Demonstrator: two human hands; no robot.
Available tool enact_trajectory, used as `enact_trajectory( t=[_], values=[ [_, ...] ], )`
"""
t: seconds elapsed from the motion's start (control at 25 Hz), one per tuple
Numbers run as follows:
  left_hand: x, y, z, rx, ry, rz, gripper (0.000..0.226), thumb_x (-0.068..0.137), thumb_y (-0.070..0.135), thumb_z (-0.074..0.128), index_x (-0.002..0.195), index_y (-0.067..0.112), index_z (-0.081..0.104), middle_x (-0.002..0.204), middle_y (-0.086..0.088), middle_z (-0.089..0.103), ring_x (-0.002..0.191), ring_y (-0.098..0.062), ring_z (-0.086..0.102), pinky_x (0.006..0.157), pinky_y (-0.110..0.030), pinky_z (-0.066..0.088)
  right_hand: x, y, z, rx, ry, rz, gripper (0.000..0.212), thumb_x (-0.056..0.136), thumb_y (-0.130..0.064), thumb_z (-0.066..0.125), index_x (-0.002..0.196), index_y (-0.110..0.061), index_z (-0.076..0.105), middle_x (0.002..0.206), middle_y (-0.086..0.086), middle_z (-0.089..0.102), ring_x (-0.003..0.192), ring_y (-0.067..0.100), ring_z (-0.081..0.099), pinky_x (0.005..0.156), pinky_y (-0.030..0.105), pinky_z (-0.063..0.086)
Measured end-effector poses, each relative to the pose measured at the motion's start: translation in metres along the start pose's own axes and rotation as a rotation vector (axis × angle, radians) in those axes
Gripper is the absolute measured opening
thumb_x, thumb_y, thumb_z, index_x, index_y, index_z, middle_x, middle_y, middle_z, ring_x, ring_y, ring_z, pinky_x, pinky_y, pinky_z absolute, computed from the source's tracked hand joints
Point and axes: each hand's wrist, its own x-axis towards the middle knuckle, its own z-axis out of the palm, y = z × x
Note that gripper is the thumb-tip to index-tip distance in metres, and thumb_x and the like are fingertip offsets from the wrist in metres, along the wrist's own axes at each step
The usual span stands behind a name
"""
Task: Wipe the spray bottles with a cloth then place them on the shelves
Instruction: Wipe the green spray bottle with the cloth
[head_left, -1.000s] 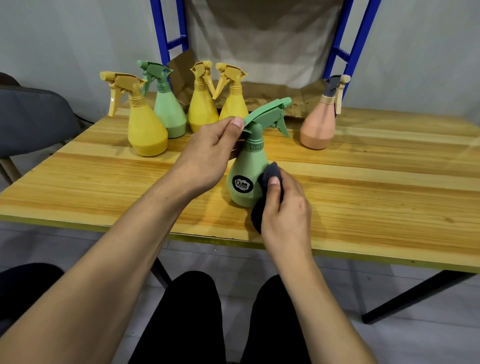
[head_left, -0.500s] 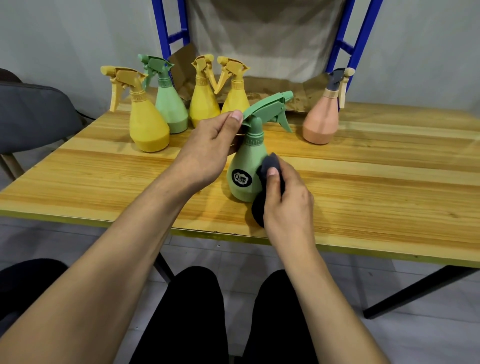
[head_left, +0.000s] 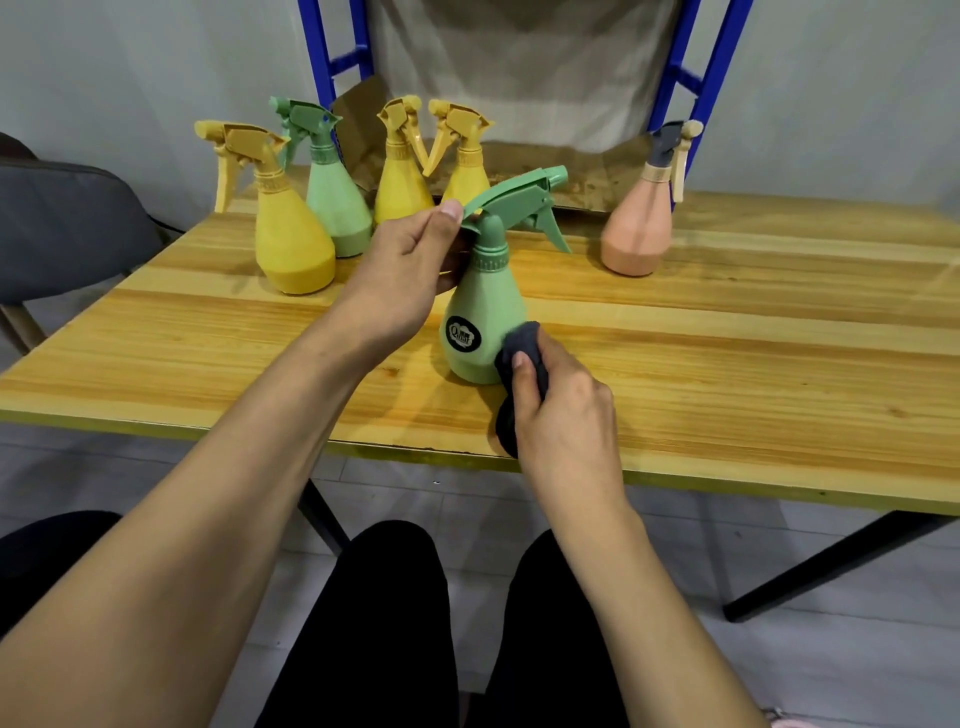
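The left hand (head_left: 402, 270) curls its fingers round the neck of a green spray bottle (head_left: 480, 322), with the thumb tip lying against the rear of the green trigger head (head_left: 519, 200). The right hand (head_left: 563, 415) pinches a dark grey cloth (head_left: 522, 345) between thumb and curled fingers and presses it against the bottle's lower right side. The bottle stands upright on the wooden table (head_left: 727, 374), near its front edge, a round black label (head_left: 463, 334) facing the camera. Behind it to the left stand a large yellow bottle (head_left: 291, 239), a pale green bottle (head_left: 332, 202) and two smaller yellow bottles (head_left: 400, 182) close together. A pink bottle (head_left: 641, 223) stands apart to the right. Blue shelf uprights (head_left: 696, 78) rise beyond the table, and a grey chair (head_left: 67, 223) sits at the left.
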Motion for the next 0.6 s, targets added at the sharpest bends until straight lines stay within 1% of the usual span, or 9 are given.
enact_trajectory(
  t=[0.04, 0.12, 0.16, 0.24, 0.32, 0.4, 0.44, 0.52, 0.6],
  values=[
    [0.002, -0.002, -0.002, -0.024, 0.007, -0.015, 0.033, 0.111, 0.040, 0.040, 0.108, 0.029, 0.070, 0.115, 0.002, 0.076, 0.117, -0.012, 0.070, 0.105, -0.037, 0.056, 0.000, -0.002, -0.002, -0.050, -0.024, -0.002, 0.038, 0.105, -0.028, 0.049, 0.139, -0.015, 0.058, 0.120, 0.011, 0.071, 0.108, 0.033, 0.064, 0.085, 0.036, 0.046],
    [0.006, -0.005, -0.007, -0.076, 0.015, -0.046, 0.034, 0.112, 0.038, 0.038, 0.111, 0.025, 0.070, 0.119, -0.003, 0.076, 0.120, -0.016, 0.069, 0.109, -0.041, 0.053, 0.003, -0.005, -0.005, -0.137, -0.089, -0.016, 0.031, 0.105, -0.028, 0.048, 0.129, -0.015, 0.063, 0.109, 0.010, 0.071, 0.100, 0.034, 0.064, 0.082, 0.041, 0.046],
    [0.009, -0.006, -0.010, -0.110, 0.011, -0.064, 0.035, 0.113, 0.037, 0.037, 0.112, 0.023, 0.069, 0.120, -0.007, 0.076, 0.122, -0.019, 0.068, 0.111, -0.043, 0.051, 0.005, -0.005, -0.006, -0.179, -0.127, -0.025, 0.029, 0.105, -0.028, 0.047, 0.124, -0.015, 0.063, 0.108, 0.009, 0.070, 0.100, 0.033, 0.062, 0.082, 0.042, 0.045],
    [0.012, -0.006, -0.013, -0.190, -0.026, -0.086, 0.038, 0.114, 0.035, 0.033, 0.114, 0.018, 0.066, 0.118, -0.011, 0.077, 0.122, -0.020, 0.069, 0.112, -0.040, 0.049, 0.008, -0.006, -0.004, -0.221, -0.175, -0.041, 0.027, 0.105, -0.029, 0.046, 0.122, -0.016, 0.063, 0.111, 0.007, 0.066, 0.104, 0.031, 0.057, 0.086, 0.042, 0.041],
    [0.014, -0.004, -0.016, -0.247, -0.064, -0.104, 0.041, 0.114, 0.034, 0.030, 0.115, 0.012, 0.065, 0.112, -0.010, 0.079, 0.119, -0.020, 0.071, 0.109, -0.036, 0.051, 0.008, -0.003, -0.001, -0.151, -0.148, -0.042, 0.027, 0.105, -0.028, 0.047, 0.123, -0.017, 0.062, 0.114, 0.005, 0.065, 0.108, 0.029, 0.055, 0.090, 0.041, 0.039],
    [0.016, -0.001, -0.014, -0.269, -0.067, -0.126, 0.044, 0.114, 0.033, 0.031, 0.115, 0.007, 0.066, 0.107, -0.013, 0.080, 0.114, -0.020, 0.073, 0.102, -0.031, 0.055, 0.005, 0.004, 0.001, 0.000, -0.060, -0.018, 0.028, 0.105, -0.027, 0.048, 0.126, -0.017, 0.063, 0.115, 0.003, 0.065, 0.108, 0.027, 0.057, 0.090, 0.035, 0.040],
    [0.016, 0.000, -0.011, -0.259, -0.033, -0.135, 0.045, 0.114, 0.033, 0.033, 0.114, 0.004, 0.067, 0.105, -0.014, 0.080, 0.112, -0.021, 0.073, 0.097, -0.029, 0.057, 0.004, 0.006, 0.002, 0.066, -0.020, 0.000, 0.028, 0.105, -0.027, 0.048, 0.127, -0.017, 0.063, 0.115, 0.002, 0.066, 0.108, 0.025, 0.058, 0.087, 0.031, 0.038],
    [0.011, 0.000, -0.006, -0.158, 0.117, -0.137, 0.044, 0.113, 0.035, 0.037, 0.114, 0.003, 0.068, 0.107, -0.015, 0.078, 0.106, -0.023, 0.073, 0.089, -0.028, 0.059, 0.007, 0.010, 0.003, 0.148, 0.036, 0.024, 0.028, 0.105, -0.028, 0.049, 0.125, -0.019, 0.065, 0.112, 0.002, 0.069, 0.103, 0.023, 0.060, 0.078, 0.022, 0.032],
    [-0.008, -0.011, -0.004, 0.044, 0.281, -0.054, 0.033, 0.111, 0.036, 0.043, 0.114, 0.014, 0.067, 0.109, -0.004, 0.075, 0.104, -0.016, 0.070, 0.089, -0.030, 0.056, 0.010, 0.011, 0.002, 0.211, 0.078, 0.030, 0.024, 0.103, -0.027, 0.053, 0.121, -0.020, 0.066, 0.105, -0.001, 0.071, 0.096, 0.020, 0.062, 0.072, 0.019, 0.032]
  ],
)
